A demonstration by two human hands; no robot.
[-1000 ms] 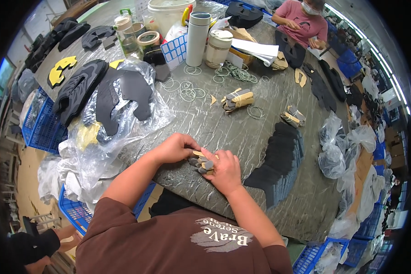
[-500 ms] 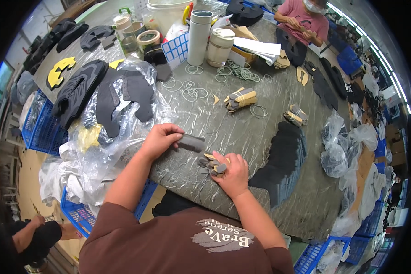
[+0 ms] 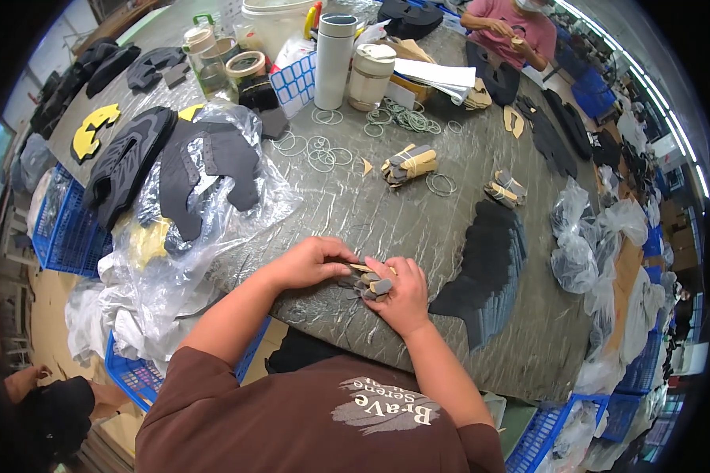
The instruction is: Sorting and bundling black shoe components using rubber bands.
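Note:
A loose bunch of grey and tan foam strips is gripped in my right hand, low over the table near its front edge. The strip ends point toward me. My left hand has its fingers closed at the left side of the bunch, pinching a strip there; its fingertips mostly cover that strip. Beyond my hands lie two bundles of similar strips, a larger one and a smaller one. Right of my right hand, a fanned stack of dark cut pieces rests on the table.
Pale green rubber bands lie in a heap, with looser ones nearby. Behind stand a white bottle and a lidded jar. Plastic film with black cut pieces covers the left. Across the table, a person handles small pieces.
My left hand has moved right to the bunch in my right hand. The dark grey strip it held out over the table no longer shows there. The view has shifted slightly.

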